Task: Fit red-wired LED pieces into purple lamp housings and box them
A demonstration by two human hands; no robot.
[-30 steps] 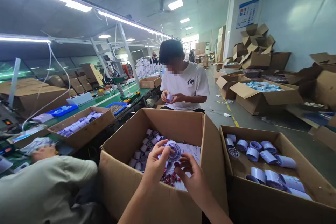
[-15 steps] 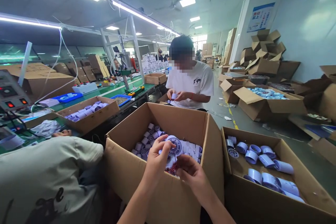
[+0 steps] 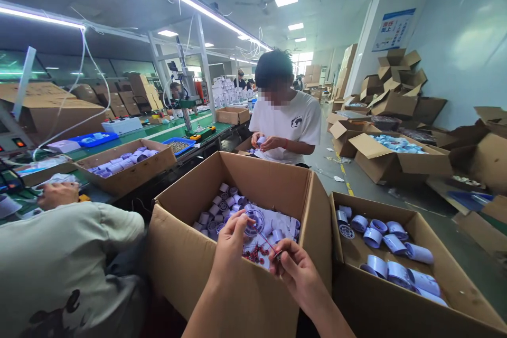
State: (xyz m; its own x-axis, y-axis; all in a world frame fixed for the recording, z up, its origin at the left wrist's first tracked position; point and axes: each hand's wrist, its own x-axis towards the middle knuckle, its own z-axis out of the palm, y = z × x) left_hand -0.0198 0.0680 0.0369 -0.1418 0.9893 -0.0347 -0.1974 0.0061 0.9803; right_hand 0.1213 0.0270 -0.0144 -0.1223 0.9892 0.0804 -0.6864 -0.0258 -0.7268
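My left hand [image 3: 229, 240] is closed, thumb and fingers pinched at the edge of a round, pale purple plastic part [image 3: 255, 222] with a spoked end face. A thin red wire [image 3: 264, 236] stretches from near its fingertips to my right hand [image 3: 291, 266]. Between the right thumb and fingers is a small dark component [image 3: 278, 255] on that wire. Both hands are over the near side of a large cardboard box [image 3: 190, 232]. Beneath them, a heap of small red wired components [image 3: 257, 253] lies on a white sheet [image 3: 273, 217].
Pale purple cylinders [image 3: 216, 208] fill the box's far left. Another open carton [image 3: 420, 222] at right holds several more cylinders. A co-worker in a white shirt [image 3: 285, 124] faces me; another person's sleeve [image 3: 114, 224] is close at left. The green bench [image 3: 158, 132] runs along the left.
My right hand has moved slightly down and right, and the red wire now shows stretched between my hands. The left hand has shifted a little left. The co-worker's hand at left shows more fully.
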